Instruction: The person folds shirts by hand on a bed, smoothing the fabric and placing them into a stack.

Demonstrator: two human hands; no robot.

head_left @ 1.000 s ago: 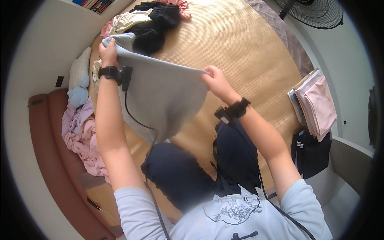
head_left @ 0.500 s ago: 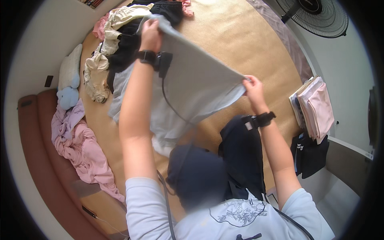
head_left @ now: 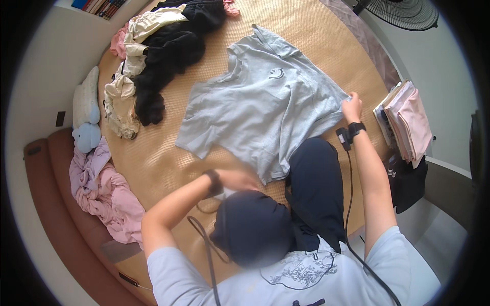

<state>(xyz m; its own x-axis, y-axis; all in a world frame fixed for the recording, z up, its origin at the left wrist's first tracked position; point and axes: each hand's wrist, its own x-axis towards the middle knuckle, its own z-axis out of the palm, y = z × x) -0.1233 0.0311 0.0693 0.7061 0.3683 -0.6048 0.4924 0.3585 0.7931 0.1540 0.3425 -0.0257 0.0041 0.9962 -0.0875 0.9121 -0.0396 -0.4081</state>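
A light grey-blue T-shirt (head_left: pixel 260 102) with a small smile print lies spread and rumpled on the woven mat, its collar toward the far left. At its right hem corner my right hand (head_left: pixel 352 108) is closed, pinching the cloth. My left hand (head_left: pixel 239 180) is low over the mat beside my bent knee, close to the shirt's near hem corner. Motion blurs its fingers, so I cannot make out whether they touch the cloth.
Black clothes (head_left: pixel 173 53) and cream clothes (head_left: pixel 120 99) are heaped at the far left. Pink bedding (head_left: pixel 120 204) lies by the brown headboard (head_left: pixel 56 204). Folded clothes (head_left: pixel 408 122) are stacked at the right edge, near a black fan (head_left: pixel 403 13). Cables hang by my arms.
The T-shirt, held up and stretched between both hands before, now lies on the mat. My left hand has let go of its far edge and come back near my knee; my right hand keeps its grip.
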